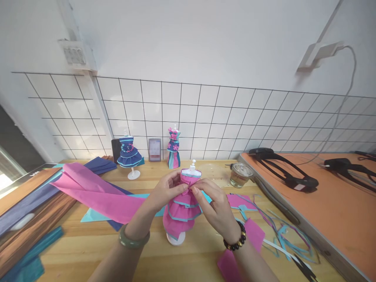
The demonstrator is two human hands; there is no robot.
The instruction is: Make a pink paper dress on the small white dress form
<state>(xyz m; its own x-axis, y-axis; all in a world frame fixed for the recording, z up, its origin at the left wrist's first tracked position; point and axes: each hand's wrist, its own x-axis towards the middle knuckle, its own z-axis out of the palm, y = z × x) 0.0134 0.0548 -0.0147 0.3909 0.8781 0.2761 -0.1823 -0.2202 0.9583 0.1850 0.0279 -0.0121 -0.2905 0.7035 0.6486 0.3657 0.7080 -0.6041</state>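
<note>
A small white mannequin stands on a round white base on the wooden table. It wears a tiered pink paper dress with teal trim. My left hand, with a green bangle at the wrist, grips the dress at the waist from the left. My right hand, with a dark bead bracelet, pinches the waist of the dress from the right. Both hands have fingers closed on the paper.
Pink crepe paper and blue and teal sheets lie left. Two dressed mannequins, a dark blue one and a pink and blue one, stand at the back by a small card. A glass jar, paper scraps, scissors and black headsets lie right.
</note>
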